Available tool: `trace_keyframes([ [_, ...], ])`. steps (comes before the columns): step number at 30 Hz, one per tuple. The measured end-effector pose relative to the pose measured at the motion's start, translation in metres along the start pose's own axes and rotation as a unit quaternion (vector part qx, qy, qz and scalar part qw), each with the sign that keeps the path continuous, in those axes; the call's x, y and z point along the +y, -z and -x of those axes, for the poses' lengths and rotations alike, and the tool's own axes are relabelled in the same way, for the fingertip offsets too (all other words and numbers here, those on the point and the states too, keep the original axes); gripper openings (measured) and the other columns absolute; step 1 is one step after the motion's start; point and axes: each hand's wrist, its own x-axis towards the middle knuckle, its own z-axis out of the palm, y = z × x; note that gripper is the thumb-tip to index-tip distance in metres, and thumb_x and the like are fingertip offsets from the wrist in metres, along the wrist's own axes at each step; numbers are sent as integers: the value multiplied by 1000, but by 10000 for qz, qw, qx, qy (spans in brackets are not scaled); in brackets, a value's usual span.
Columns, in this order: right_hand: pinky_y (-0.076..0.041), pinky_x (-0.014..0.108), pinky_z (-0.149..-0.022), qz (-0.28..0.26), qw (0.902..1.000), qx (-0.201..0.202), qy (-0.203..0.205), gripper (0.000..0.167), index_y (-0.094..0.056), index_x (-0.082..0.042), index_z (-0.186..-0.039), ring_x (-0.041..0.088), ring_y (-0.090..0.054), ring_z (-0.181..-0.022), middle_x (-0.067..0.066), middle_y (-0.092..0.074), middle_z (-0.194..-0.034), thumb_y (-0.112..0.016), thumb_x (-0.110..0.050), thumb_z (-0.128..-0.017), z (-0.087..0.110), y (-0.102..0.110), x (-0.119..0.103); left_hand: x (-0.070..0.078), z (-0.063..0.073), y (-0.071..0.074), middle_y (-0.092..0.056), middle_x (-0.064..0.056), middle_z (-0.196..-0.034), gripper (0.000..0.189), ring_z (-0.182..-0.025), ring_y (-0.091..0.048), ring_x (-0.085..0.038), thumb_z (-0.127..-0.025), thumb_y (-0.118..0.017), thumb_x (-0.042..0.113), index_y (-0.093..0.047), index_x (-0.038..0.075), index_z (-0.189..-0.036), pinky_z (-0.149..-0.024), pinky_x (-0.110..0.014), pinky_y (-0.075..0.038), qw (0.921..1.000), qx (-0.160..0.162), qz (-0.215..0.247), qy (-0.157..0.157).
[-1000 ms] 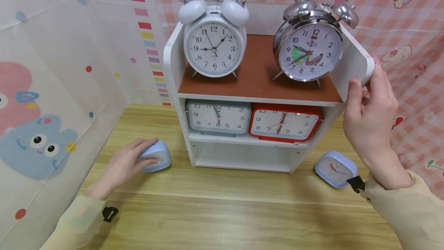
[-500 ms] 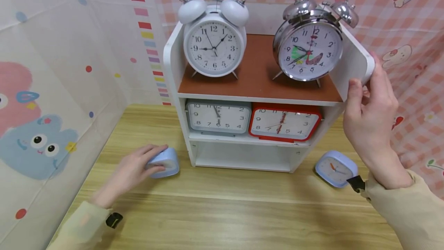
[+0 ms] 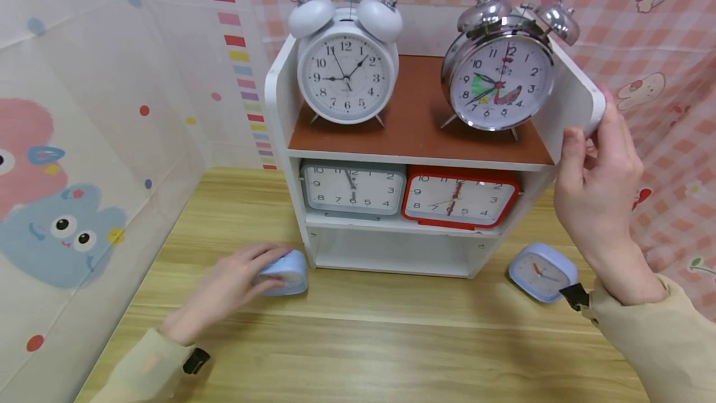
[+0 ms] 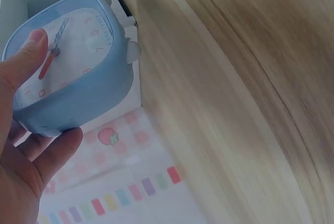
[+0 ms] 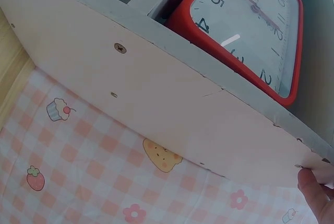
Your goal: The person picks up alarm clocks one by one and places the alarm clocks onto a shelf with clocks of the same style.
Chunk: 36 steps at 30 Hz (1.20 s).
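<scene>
My left hand (image 3: 237, 282) grips a small light-blue alarm clock (image 4: 83, 83), thumb over its dial and fingers behind it. In the head view that clock is low over the wooden table (image 3: 358, 341), just left of the shelf's lower left corner. My right hand (image 3: 601, 185) holds the upper right side panel of the white shelf (image 3: 425, 157), thumb on the inner side. A white twin-bell clock (image 3: 347, 79) and a silver twin-bell clock (image 3: 500, 83) stand on its brown top. Below them sit a grey rectangular clock (image 3: 355, 188) and a red rectangular clock (image 3: 460, 199).
A second light-blue clock (image 3: 542, 272) rests on the table right of the shelf, near my right sleeve. The shelf's bottom compartment (image 3: 391, 250) has a white floor. Behind hangs a pink checked cloth (image 3: 660, 36); a cartoon-printed cloth (image 3: 123, 111) covers the left side.
My left hand has carried the light-blue clock rightward and a little nearer to me, up to the shelf's lower left corner. The right hand has kept its hold on the side panel.
</scene>
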Motion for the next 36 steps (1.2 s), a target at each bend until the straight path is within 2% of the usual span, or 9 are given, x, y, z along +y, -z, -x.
trace_keyframes([
  [11, -44, -3, -89, -129, 9998, 132, 93, 45, -57, -6, -150, -16, -52, -104, 26, -67, -134, -59, -15, -106, -1, -2, -1, 13, -4, -5, -74, -9, -126, 63, -107, -75, -29, -83, -86, 27, -65, 16, -142, -85, -45, -65, 9996, -220, 65, -136],
  [19, -44, -3, -89, -48, 9999, 92, 84, 46, -57, -7, -150, -15, -52, -106, 25, -67, -134, -59, -18, -106, 0, -1, 0, 22, -9, -16, -74, -9, -127, 63, -107, -75, -27, -84, -85, 30, -65, 16, -142, -85, -42, -65, 9986, -396, 103, -328],
  [30, -44, -4, -89, -76, 9999, 110, 78, 46, -56, -5, -150, -15, -51, -105, 27, -67, -133, -59, -15, -106, 0, -2, 0, 33, -18, -24, -73, -7, -127, 61, -108, -74, -24, -87, -83, 34, -64, 19, -144, -86, -41, -65, 9979, -491, 256, -336],
  [36, -44, -4, -90, -46, 9999, 58, 92, 47, -55, -6, -151, -15, -51, -105, 27, -66, -134, -58, -18, -107, 0, -1, 0, 36, -22, -27, -73, -7, -128, 61, -108, -73, -23, -89, -81, 33, -63, 18, -145, -86, -40, -65, 9971, -615, 316, -303],
])
